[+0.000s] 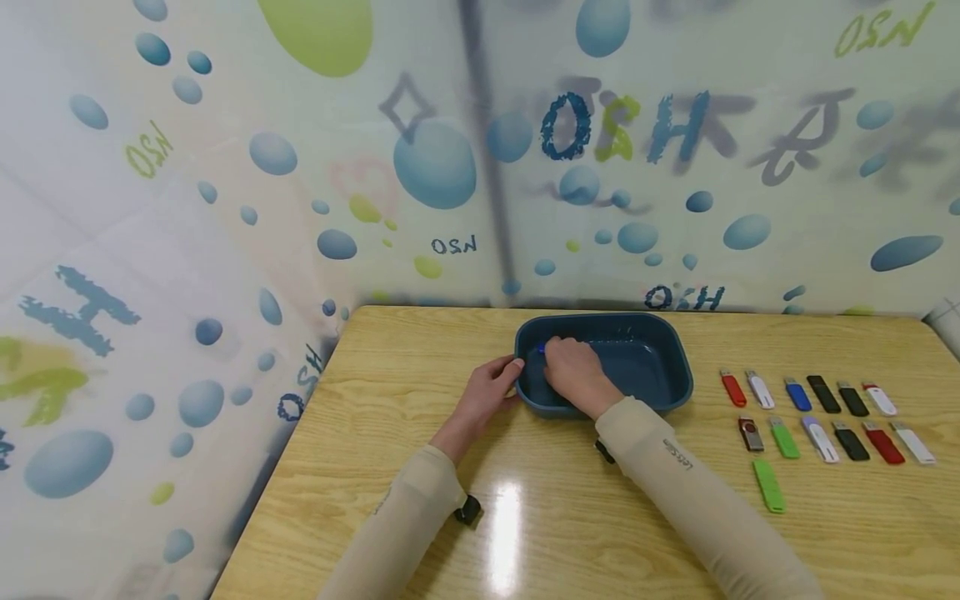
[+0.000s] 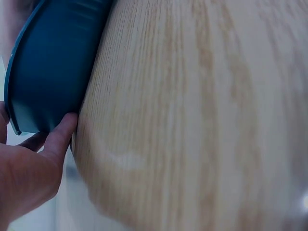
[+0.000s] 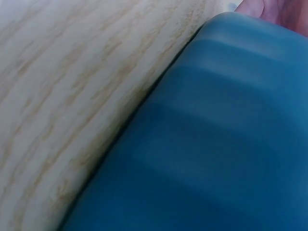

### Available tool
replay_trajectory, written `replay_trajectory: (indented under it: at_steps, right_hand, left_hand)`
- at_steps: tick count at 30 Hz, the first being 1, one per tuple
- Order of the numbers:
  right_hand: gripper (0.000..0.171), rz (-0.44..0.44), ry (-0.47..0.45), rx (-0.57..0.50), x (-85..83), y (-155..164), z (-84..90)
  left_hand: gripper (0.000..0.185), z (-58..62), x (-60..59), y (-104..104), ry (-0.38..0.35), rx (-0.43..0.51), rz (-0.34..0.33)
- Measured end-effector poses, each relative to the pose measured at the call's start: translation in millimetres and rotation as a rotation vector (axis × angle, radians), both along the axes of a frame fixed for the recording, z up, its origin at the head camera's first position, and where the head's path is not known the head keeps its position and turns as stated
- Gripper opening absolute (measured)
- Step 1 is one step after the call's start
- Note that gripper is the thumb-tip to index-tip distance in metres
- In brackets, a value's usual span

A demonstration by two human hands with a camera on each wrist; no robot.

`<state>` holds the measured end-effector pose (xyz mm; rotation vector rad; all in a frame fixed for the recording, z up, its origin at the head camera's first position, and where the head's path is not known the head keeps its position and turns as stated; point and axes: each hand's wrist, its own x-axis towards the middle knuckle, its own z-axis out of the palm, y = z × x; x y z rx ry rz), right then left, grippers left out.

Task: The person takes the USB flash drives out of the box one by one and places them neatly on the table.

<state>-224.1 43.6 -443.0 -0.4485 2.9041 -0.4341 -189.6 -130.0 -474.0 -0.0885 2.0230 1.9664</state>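
Seemingly "OSH" wall print point(image 1: 637, 125), left hand point(image 1: 491, 392) touching blue tray point(image 1: 660, 367)

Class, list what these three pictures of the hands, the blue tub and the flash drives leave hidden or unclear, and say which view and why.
1. Head view: the right hand covers a small blue thing in the tub; what it is, too small to tell.
2. Right wrist view: only tub wall and table; the hand's grip is cut off.
3. Left wrist view: the left hand touches the tub's corner; its inside is hidden.
4. Head view: the flash drives are too small to read.
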Motion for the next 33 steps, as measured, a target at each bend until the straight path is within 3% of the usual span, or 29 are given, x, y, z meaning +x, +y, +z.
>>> replay_trajectory:
  at_steps: [7,16,33]
  right_hand:
    - [0.013,-0.032,-0.029,-0.025,-0.9,5.5,-0.1]
    - [0.014,-0.054,0.007,-0.112,7.7,15.2,7.9]
    - [0.02,-0.105,0.06,-0.31,48.0,40.8,31.8]
  left_hand:
    - [0.055,1.3,0.6,3.1,0.003,0.009,-0.005]
    - [0.055,0.9,1.5,4.1,0.01,0.015,0.0]
    - [0.055,-2.4,0.0,-0.1,0.013,0.029,0.008]
